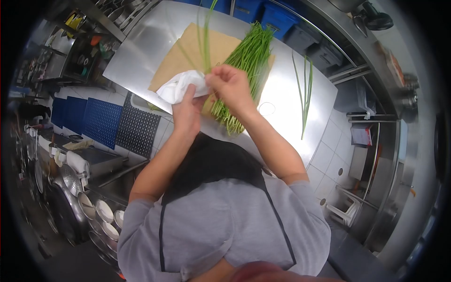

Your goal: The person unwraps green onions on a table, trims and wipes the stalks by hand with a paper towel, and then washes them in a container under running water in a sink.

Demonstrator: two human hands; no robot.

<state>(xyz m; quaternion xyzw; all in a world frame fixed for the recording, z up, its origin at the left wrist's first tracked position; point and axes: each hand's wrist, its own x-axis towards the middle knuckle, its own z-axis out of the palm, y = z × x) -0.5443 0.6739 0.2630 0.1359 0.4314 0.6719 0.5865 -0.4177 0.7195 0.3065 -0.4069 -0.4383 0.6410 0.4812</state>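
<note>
My left hand (188, 113) is closed on a bunched white cloth (176, 87), thumb on top. Close beside it, my right hand (230, 87) pinches at the lower end of a few long green onions (206, 44), where the cloth and stalks meet. Those stalks point away from me and are blurred by motion. A thick bundle of green onions (251, 56) lies to the right of the cloth, partly behind my right hand and forearm. Under the bundle and cloth is a brown paper sheet (188, 49). A few separate green onions (305, 94) lie farther right on the bare metal.
The stainless steel table (141, 42) reaches across in front of me. A thin loop (267, 109) lies on it near my right forearm. Blue bins (277, 21) stand beyond the far edge. Metal bowls (104, 211) and pans are at the lower left, floor mats (101, 120) at the left.
</note>
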